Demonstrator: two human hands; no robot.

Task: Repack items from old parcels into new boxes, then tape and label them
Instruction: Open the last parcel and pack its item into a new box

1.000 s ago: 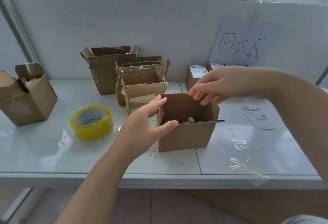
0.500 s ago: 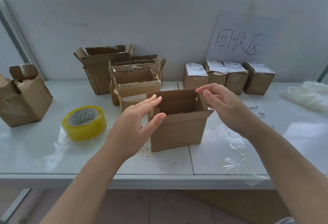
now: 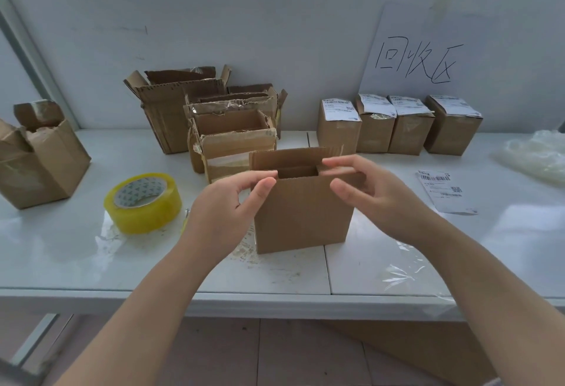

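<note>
A small new cardboard box [image 3: 302,214] stands upright on the white table [image 3: 91,257] in front of me. Its back flap stands up and its two side flaps are folded inward, leaving a narrow gap at the top. My left hand [image 3: 226,205] presses the left side flap down with straight fingers, its thumb against the box's front corner. On the other side, my right hand [image 3: 376,196] holds down the right flap with straight fingers, thumb hanging in front of the box. The box's contents are hidden.
A yellow tape roll [image 3: 142,202] lies left of the box. Torn old parcels [image 3: 189,104] stand behind it, another [image 3: 39,159] at far left. Several sealed, labelled boxes [image 3: 397,128] line the back right. A loose shipping label [image 3: 443,191] and crumpled plastic [image 3: 538,156] lie at right.
My right hand came back from the far right to the box. Both hands closed in on the top and folded the two side flaps inward.
</note>
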